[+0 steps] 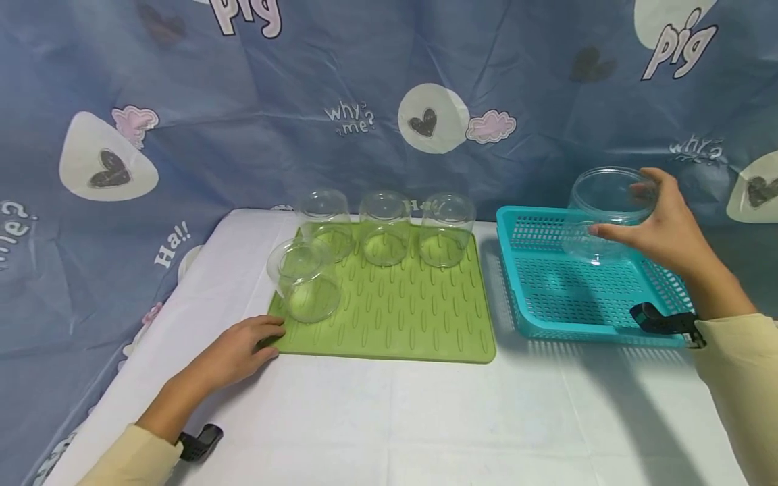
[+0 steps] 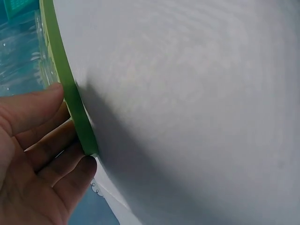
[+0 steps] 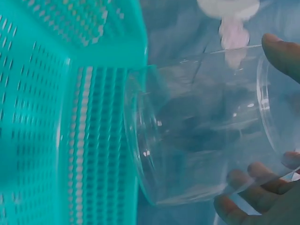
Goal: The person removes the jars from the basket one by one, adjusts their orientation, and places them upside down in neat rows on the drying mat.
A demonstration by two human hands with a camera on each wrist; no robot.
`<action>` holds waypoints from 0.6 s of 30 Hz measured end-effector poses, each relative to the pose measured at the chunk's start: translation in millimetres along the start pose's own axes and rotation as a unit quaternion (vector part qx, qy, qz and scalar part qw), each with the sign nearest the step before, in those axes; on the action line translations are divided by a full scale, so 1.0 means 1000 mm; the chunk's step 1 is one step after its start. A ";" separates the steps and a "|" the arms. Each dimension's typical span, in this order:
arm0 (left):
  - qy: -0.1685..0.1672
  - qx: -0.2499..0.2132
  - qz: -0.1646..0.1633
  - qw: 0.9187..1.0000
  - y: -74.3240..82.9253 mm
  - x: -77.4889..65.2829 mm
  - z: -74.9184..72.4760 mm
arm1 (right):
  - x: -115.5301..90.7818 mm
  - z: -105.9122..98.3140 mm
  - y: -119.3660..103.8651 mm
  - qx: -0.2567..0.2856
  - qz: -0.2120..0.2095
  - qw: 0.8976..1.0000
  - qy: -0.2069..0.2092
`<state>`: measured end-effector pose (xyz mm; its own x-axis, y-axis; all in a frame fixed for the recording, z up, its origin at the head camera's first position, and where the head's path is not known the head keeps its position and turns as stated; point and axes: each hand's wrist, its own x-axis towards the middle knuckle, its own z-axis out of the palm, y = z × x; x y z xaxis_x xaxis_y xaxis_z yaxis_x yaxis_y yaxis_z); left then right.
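Note:
My right hand (image 1: pixel 675 226) grips a clear plastic jar (image 3: pixel 201 126) from its right side, thumb in front and fingers behind. The jar is upright above the turquoise basket (image 1: pixel 529 317), overlapping its back part in the head view. My left hand (image 1: pixel 243 347) rests by the front left corner of the green mat (image 1: pixel 389 331), its fingertips touching the mat's edge. In the left wrist view the thumb (image 2: pixel 42 105) lies against that edge. Nearest this hand on the mat stands a clear jar (image 1: pixel 313 297) with a flared rim.
Along the mat's back edge three more clear jars stand in a row: a left one (image 1: pixel 328 229), a middle one (image 1: pixel 384 233) and a right one (image 1: pixel 448 233). A white cloth (image 1: pixel 425 418) covers the table. Behind it hangs a blue printed curtain (image 1: pixel 340 61).

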<state>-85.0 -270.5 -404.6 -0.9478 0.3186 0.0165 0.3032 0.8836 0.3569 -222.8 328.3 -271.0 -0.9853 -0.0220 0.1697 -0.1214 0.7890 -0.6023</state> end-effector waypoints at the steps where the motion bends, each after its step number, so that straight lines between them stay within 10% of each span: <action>1: -0.001 0.002 0.000 1.000 0.000 0.001 -0.001 | -0.001 0.002 -0.005 0.001 -0.007 1.000 -0.004; 18: -0.013 0.002 -0.014 1.000 0.006 0.004 -0.001 | -0.032 0.036 -0.078 0.005 -0.128 0.991 -0.042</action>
<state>-87.5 -264.1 -400.9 -0.9527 0.3033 -0.0185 0.2777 0.8937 0.3523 -186.5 245.4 -258.1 -0.9285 -0.2715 0.2533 -0.3694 0.7447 -0.5558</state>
